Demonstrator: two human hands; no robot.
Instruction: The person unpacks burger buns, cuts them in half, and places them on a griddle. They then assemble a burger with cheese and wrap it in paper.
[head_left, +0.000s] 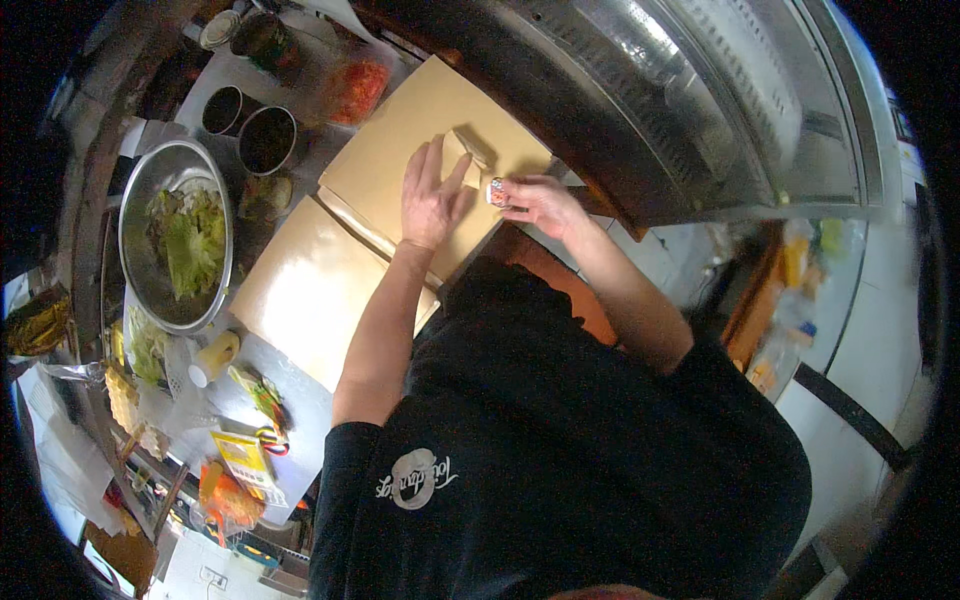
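My left hand (435, 191) lies with spread fingers on a small folded piece of brown paper (457, 154), holding it against a stack of kraft paper sheets (420, 124). Just to the right, my right hand (544, 206) pinches a small roll (496, 193) with a red-and-white pattern between thumb and fingers. Whether it is tape or stickers is too small to tell. A second stack of glossy kraft paper (300, 270) lies beside the first, nearer the left side.
A steel bowl (227, 247) of lettuce (191, 247) stands left. Dark cups (268, 140) and a tray of chopped red food (358, 90) sit behind it. A pale yellow cup (214, 360) and a yellow packet (244, 457) lie lower left. Steel equipment (675, 97) borders the upper right.
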